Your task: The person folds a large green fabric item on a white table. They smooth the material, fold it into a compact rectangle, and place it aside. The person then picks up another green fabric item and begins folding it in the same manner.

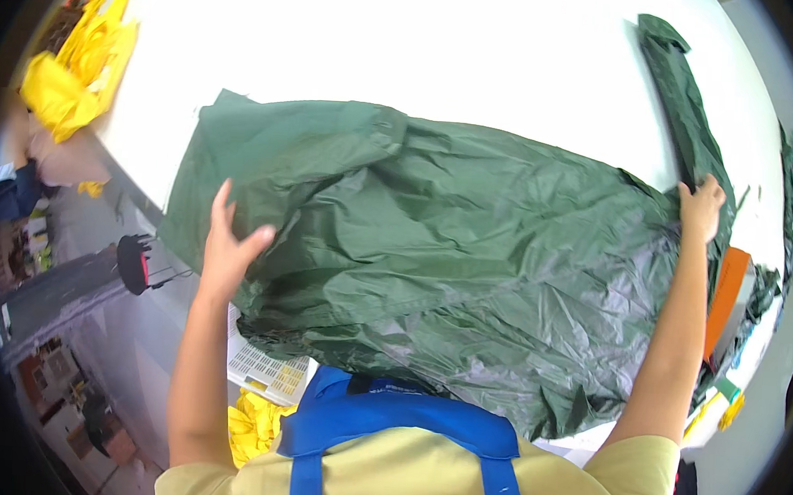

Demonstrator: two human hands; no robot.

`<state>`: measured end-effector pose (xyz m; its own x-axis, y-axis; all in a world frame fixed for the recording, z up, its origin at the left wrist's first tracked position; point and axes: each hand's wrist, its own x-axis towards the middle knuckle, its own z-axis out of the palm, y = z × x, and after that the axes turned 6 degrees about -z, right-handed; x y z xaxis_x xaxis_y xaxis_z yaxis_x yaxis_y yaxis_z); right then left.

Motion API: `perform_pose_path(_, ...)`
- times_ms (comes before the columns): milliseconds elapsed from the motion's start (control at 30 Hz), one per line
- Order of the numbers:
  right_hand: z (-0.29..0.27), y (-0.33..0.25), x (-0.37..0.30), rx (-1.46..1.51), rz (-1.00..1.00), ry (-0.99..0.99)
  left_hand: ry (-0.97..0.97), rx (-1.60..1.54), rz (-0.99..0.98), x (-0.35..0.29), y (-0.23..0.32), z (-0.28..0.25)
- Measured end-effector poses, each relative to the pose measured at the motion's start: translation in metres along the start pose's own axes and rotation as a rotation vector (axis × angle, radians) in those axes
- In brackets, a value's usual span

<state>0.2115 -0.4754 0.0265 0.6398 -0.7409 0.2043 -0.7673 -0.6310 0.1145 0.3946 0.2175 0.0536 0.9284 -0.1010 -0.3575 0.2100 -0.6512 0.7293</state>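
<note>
And here we have the green garment [469, 224], spread broad and wrinkled across the near part of the white table [407, 42], its lower side bunched in shiny folds right up by our body. Over on the right, one long green sleeve [691, 106] runs away from us toward the far side, narrow and nearly straight, its tip folded over.

Look at our left hand [234, 250]: thumb and fingers spread wide, palm over the garment's left part, nothing pinched between them. Across to our right hand [703, 212], right at the base of that sleeve, fingers bent in against the green cloth; whether they pinch it or merely press, we can't tell.

Just beyond our right forearm, an orange panel [727, 292] stands beside the garment's edge. Down below, between our left forearm and our blue apron [396, 427], a white slotted basket [266, 372] peeks out from under the green, with crumpled yellow cloth [256, 427] just beneath it.

Out at the far left, a bright yellow garment [81, 74] hangs over the table's edge, and next to it, blurred at the rim, is what looks like another person [18, 190] in a dark blue sleeve.
</note>
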Motion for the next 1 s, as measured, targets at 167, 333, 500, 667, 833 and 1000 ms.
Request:
perform_pose_path(167, 0.004, 0.022, 0.029, -0.124, -0.087, -0.219, -0.556, 0.207, -0.133, 0.052, 0.063, -0.009)
perform_pose_path(333, 0.045, 0.146, 0.081, 0.121, -0.136, -0.022, -0.494, -0.647, -0.028, 0.109, 0.133, -0.085)
perform_pose_path(500, 0.056, 0.2, 0.112, 0.282, 0.108, 0.085, -0.267, -0.414, -0.292, 0.23, 0.003, -0.152)
perform_pose_path(667, 0.03, 0.158, 0.047, 0.338, 0.172, -0.076, -0.199, -0.441, -0.612, 0.118, -0.02, -0.108)
perform_pose_path(833, 0.007, 0.108, 0.014, 0.087, 0.006, -0.199, -0.185, -0.345, -0.597, 0.077, -0.045, -0.085)
perform_pose_path(1000, 0.03, 0.136, 0.044, 0.095, -0.087, -0.131, -0.229, -0.387, -0.54, 0.104, -0.038, -0.066)
